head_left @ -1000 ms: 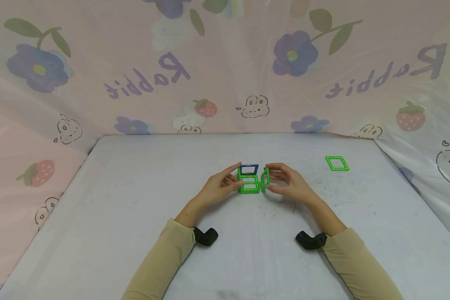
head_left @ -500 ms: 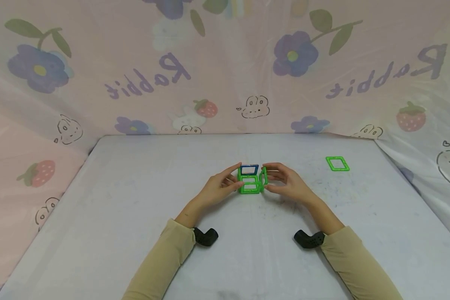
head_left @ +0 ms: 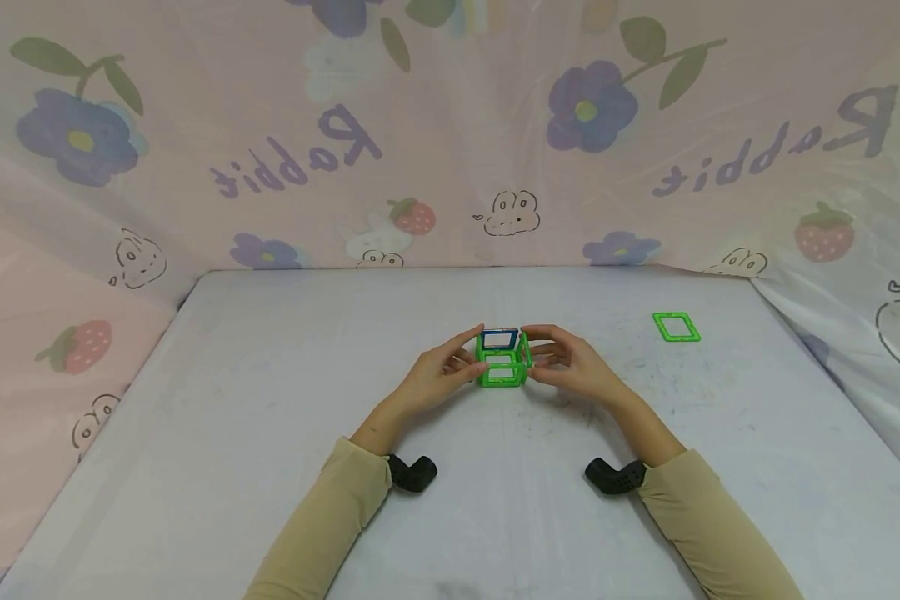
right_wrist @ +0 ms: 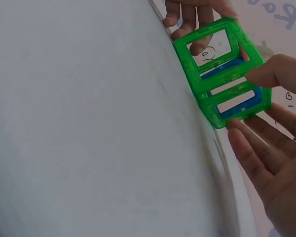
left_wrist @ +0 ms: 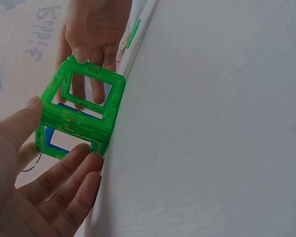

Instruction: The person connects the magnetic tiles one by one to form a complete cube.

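Note:
Green magnetic tiles (head_left: pixel 502 384) and a blue magnetic tile (head_left: pixel 499 348) form a box on the table; the blue one is at its back. My left hand (head_left: pixel 437 373) grips the box's left side, thumb near the front corner and fingertips toward the back. On the right side, my right hand (head_left: pixel 579 365) pinches a green side tile (head_left: pixel 527 350), which stands against the box. In the left wrist view the green box (left_wrist: pixel 81 121) shows between both hands. The right wrist view shows the blue tile (right_wrist: pixel 244 110) behind the green frames.
A loose green magnetic tile (head_left: pixel 679 339) lies flat on the white table (head_left: pixel 270 467), to the right and farther back. A printed curtain (head_left: pixel 450 150) hangs along the back and sides. Black wrist-worn devices (head_left: pixel 414 475) sit at both cuffs.
My right hand has moved slightly left, bringing the green side tile from a small gap and tilt up against the box. My left hand and the rest of the box have stayed still.

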`<state>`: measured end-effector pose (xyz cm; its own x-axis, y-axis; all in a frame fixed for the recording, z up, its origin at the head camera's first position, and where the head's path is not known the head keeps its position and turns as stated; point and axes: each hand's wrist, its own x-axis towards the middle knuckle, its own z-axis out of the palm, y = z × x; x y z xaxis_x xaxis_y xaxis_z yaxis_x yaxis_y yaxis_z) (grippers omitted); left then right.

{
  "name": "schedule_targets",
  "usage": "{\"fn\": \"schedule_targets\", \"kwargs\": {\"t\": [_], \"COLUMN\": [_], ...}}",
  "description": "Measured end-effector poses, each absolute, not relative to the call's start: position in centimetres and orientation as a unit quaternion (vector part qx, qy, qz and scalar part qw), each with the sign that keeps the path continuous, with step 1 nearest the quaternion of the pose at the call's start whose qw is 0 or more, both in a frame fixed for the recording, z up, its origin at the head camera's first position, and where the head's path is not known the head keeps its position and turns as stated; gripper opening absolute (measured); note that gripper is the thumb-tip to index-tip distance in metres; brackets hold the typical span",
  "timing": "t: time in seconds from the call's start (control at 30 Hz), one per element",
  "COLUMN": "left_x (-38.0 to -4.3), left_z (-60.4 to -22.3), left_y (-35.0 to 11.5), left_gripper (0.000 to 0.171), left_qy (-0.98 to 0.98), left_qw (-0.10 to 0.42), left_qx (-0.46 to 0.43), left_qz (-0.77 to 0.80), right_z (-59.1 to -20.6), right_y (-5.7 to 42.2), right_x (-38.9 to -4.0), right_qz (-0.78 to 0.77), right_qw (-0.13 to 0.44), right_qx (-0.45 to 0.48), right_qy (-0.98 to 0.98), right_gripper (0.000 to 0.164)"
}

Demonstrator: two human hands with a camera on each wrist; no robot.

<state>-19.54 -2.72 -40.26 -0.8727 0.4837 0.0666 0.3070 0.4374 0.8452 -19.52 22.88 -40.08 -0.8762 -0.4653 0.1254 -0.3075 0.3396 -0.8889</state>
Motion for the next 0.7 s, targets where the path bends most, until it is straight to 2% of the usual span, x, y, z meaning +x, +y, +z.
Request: {"fn": "schedule_targets", "kwargs": {"t": [0.7], "left_x": [-19.35], "left_z": [-40.01], "left_y": [-2.76], "left_gripper": [0.060], "left_qy": [0.837], "left_qw": [0.096], "left_qx": [0.234], "left_qz": [0.485], "right_z": [-39.73], "right_y": [22.74], "right_x": [-19.52], "right_qz": [-0.528], "right_qw": [0.092], "right_qx": [-0.245], "right_qy": [0.808], "right_gripper": [0.062]}}
